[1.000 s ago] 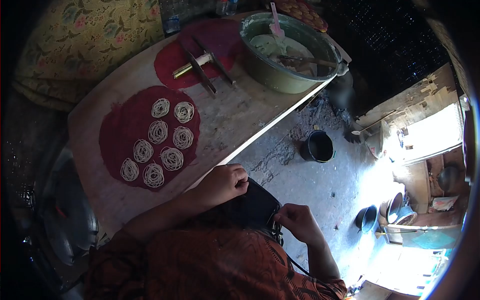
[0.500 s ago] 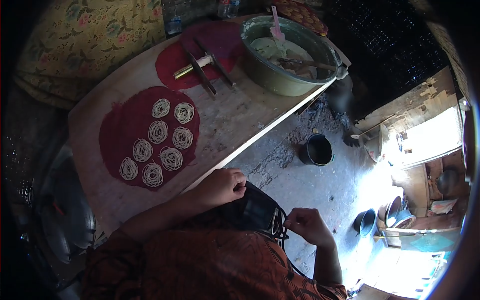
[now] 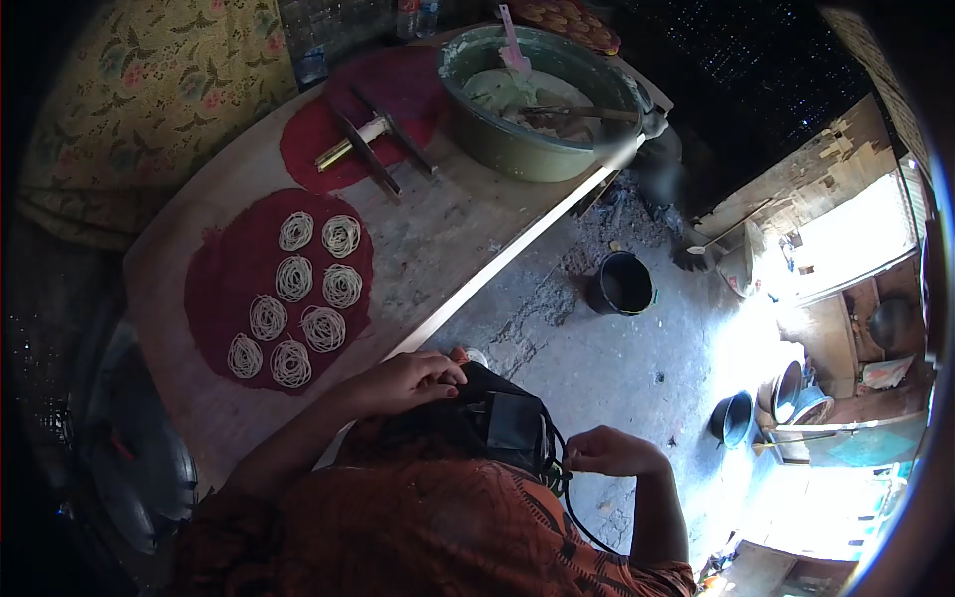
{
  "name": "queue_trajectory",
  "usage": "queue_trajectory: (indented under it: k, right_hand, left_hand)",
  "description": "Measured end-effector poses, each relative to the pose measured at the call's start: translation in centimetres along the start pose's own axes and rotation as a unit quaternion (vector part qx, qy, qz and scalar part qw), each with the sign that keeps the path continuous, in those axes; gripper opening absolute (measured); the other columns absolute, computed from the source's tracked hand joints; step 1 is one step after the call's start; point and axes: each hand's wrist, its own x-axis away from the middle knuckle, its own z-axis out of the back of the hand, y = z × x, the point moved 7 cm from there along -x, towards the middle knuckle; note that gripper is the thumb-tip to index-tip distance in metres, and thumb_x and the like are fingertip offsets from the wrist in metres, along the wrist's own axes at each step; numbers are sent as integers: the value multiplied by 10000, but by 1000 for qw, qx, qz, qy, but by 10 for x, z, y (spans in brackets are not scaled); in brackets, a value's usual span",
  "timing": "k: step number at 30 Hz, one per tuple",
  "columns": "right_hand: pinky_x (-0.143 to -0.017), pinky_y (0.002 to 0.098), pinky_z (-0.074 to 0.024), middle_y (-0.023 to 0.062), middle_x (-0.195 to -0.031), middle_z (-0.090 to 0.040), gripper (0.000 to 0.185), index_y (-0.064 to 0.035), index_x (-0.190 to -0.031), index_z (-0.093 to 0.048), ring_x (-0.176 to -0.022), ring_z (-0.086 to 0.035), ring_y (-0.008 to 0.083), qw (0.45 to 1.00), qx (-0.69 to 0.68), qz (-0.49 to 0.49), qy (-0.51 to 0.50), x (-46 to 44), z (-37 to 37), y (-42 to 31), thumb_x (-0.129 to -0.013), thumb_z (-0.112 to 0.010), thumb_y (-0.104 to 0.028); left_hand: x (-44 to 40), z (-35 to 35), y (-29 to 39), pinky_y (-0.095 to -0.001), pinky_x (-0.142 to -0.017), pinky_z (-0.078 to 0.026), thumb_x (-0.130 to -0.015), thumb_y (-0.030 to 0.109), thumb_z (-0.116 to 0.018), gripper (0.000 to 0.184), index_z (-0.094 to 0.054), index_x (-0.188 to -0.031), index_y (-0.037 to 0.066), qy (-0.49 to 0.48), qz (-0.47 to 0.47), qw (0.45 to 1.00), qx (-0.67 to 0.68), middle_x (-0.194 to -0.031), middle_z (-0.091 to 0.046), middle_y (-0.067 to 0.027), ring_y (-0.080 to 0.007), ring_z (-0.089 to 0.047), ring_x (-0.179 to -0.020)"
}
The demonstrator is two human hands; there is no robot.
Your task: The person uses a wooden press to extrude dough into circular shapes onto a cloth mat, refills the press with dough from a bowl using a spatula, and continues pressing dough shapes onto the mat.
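Observation:
A black pouch [image 3: 515, 423] hangs at my waist, with a dark cable [image 3: 567, 495] running down its right side. My left hand [image 3: 410, 382] is at the pouch's upper left edge, its fingers curled, close to the table edge. Whatever lies between its fingertips is hidden. On the pouch's other side, my right hand [image 3: 615, 452] is closed in a pinch beside the cable. What it pinches is too small to make out. Left of my hands, several coiled noodle nests [image 3: 323, 328] lie on a round dark red cloth [image 3: 224, 279] on the wooden table [image 3: 418, 269].
A large green basin [image 3: 517, 149] holds pale dough, a pink spatula [image 3: 512, 45] and a wooden stick. A wooden press [image 3: 373, 149] with a brass-coloured tube rests on another red cloth [image 3: 308, 129]. Black buckets [image 3: 622, 284] stand on the concrete floor [image 3: 517, 308].
The view has shifted slightly, so the table things sit further left. My left hand's fingers have loosened a little from a tighter curl. My right hand has stayed beside the pouch, its wrist more bent.

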Motion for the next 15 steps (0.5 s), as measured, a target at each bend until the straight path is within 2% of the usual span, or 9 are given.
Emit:
queue_trajectory:
  k: [2,4,6,8,12,13,15]
  right_hand:
    - [-684,266,-458,-1,-790,-646,221,-20,-948,-662,-748,-523,52,999,34,-14,-24,-1,-4,-4,-939,-592,-229]
    - [-696,296,-479,45,-812,-658,229,-26,-989,-650,-745,-546,85,994,92,-16,-58,-5,-7,2,-913,-619,-240]
    - [-696,303,-480,52,-805,-652,235,-29,-1011,-641,-737,-549,99,994,95,-9,-52,-7,-7,-1,-907,-621,-239]
    - [-696,310,-481,60,-798,-646,244,-33,-1034,-631,-729,-552,112,994,97,-5,-45,-6,-7,-8,-901,-623,-238]
    - [-669,316,-469,55,-747,-605,243,-36,-1006,-605,-697,-533,131,989,140,-40,-36,-2,1,-3,-896,-632,-251]
    - [-660,317,-464,54,-732,-591,241,-37,-987,-600,-689,-526,134,987,148,-63,-26,-2,3,7,-895,-637,-257]
    - [-643,309,-459,44,-739,-592,222,-40,-965,-595,-681,-519,126,987,151,-41,-34,-6,4,22,-901,-633,-250]
  left_hand:
    - [15,7,3,-321,-794,-497,-885,251,-688,254,-642,-1068,81,-41,-3,999,31,-1003,-641,-82,-185,-630,-903]
    - [28,10,19,-336,-835,-490,-885,239,-684,247,-641,-1071,82,-55,-7,998,22,-1022,-635,-73,-191,-617,-952]
    - [31,5,24,-352,-877,-483,-885,226,-680,240,-639,-1073,82,-72,-14,997,12,-1040,-630,-65,-197,-603,-1000]
    - [31,1,35,-374,-927,-450,-858,216,-692,223,-649,-1037,92,-8,-118,991,-59,-1035,-647,-57,-242,-580,-1038]
    - [25,0,23,-404,-951,-428,-818,182,-703,209,-649,-999,93,-36,-106,988,-105,-1027,-648,-61,-278,-574,-1053]
    - [26,1,20,-398,-944,-430,-816,152,-688,171,-647,-975,102,-33,-105,987,-115,-1011,-653,-38,-258,-572,-1056]
    - [27,1,10,-393,-937,-431,-815,122,-673,139,-646,-950,110,-28,-109,986,-125,-996,-658,-14,-237,-569,-1059]
